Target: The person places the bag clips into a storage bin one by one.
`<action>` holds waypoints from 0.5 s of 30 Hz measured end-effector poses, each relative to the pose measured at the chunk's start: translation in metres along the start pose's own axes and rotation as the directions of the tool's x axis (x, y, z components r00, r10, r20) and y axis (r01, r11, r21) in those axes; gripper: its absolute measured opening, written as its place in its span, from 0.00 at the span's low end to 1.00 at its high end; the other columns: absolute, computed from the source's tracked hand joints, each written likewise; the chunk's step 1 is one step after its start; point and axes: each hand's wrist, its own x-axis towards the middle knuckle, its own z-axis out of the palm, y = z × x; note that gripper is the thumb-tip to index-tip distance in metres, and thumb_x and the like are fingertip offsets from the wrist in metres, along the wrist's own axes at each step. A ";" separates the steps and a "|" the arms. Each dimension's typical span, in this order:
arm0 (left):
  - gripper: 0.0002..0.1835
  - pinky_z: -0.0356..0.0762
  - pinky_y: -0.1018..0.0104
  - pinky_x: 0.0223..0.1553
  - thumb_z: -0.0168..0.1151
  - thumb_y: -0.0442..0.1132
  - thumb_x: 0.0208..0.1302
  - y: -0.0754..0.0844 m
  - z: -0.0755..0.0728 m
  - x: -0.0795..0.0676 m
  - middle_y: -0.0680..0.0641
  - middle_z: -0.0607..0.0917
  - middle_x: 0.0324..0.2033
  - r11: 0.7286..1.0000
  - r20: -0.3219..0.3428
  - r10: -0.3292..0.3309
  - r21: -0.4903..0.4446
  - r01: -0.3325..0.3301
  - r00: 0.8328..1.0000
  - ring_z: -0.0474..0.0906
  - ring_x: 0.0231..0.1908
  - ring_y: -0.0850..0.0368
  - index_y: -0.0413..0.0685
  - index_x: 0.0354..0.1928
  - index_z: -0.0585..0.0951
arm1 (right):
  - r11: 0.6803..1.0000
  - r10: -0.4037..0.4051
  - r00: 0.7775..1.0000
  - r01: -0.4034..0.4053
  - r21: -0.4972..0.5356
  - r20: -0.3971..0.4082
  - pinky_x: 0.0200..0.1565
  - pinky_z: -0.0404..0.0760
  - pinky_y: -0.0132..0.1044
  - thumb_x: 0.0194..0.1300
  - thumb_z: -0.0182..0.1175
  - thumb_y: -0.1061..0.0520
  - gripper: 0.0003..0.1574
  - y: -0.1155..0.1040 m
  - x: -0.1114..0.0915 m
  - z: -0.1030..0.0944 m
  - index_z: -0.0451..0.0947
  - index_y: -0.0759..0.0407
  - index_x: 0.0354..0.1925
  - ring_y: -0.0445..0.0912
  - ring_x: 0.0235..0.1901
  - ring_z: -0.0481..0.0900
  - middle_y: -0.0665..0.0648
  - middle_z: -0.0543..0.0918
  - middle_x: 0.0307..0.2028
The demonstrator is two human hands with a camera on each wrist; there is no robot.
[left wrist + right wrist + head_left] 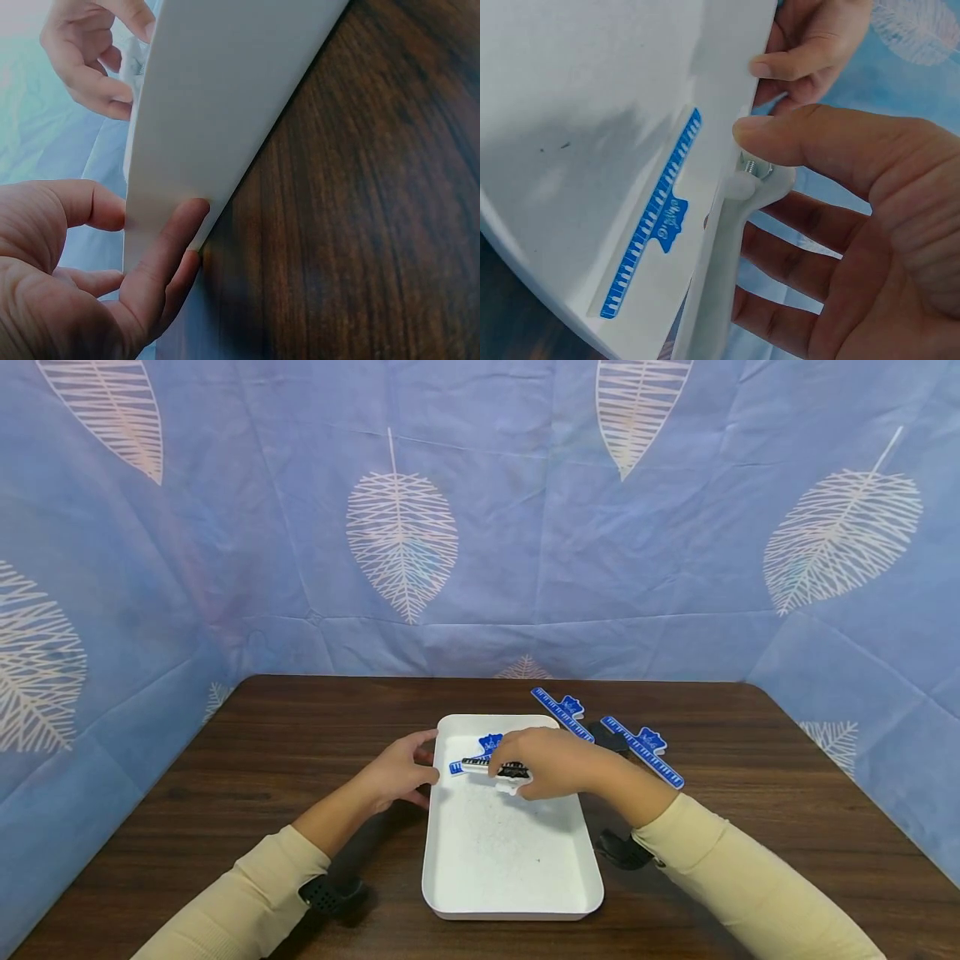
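A white tray (517,868) lies on the table in the head view. My left hand (401,771) touches its left wall and rim; in the left wrist view, the fingers (169,255) of that hand rest against the outer wall. Over the tray's far part, my right hand (551,762) pinches a black-and-white, keyboard-patterned clip (480,766). The right wrist view shows the held clip's pale underside (724,255) and its metal spring, between thumb and fingers. Inside the tray, close to it, lies a blue clip (649,225) with white keyboard markings.
Two more blue keyboard-patterned clips (558,710) (641,752) lie on the dark wooden table (337,710), right of the tray's far end. A black object (609,737), partly hidden, sits between them. A blue cloth (495,527) with leaf prints hangs behind.
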 end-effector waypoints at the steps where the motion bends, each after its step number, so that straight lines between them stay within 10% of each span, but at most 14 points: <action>1: 0.40 0.79 0.51 0.24 0.53 0.21 0.48 0.000 0.000 0.000 0.31 0.66 0.47 1.000 0.001 0.000 0.000 0.000 1.000 0.75 0.37 0.41 0.41 0.65 0.53 | 1.000 0.002 1.000 -0.002 -0.002 0.010 0.46 0.74 0.38 0.49 0.65 0.58 0.22 0.000 0.001 0.001 0.78 0.48 0.45 0.40 0.48 0.71 0.44 0.76 0.46; 15: 0.40 0.79 0.52 0.25 0.53 0.22 0.48 0.004 0.002 -0.004 0.32 0.66 0.46 1.000 -0.006 -0.007 0.012 0.007 1.000 0.76 0.36 0.42 0.42 0.65 0.53 | 1.000 0.008 0.991 -0.006 -0.019 0.134 0.45 0.74 0.38 0.47 0.65 0.59 0.20 0.002 0.015 0.005 0.78 0.48 0.43 0.40 0.45 0.73 0.43 0.77 0.43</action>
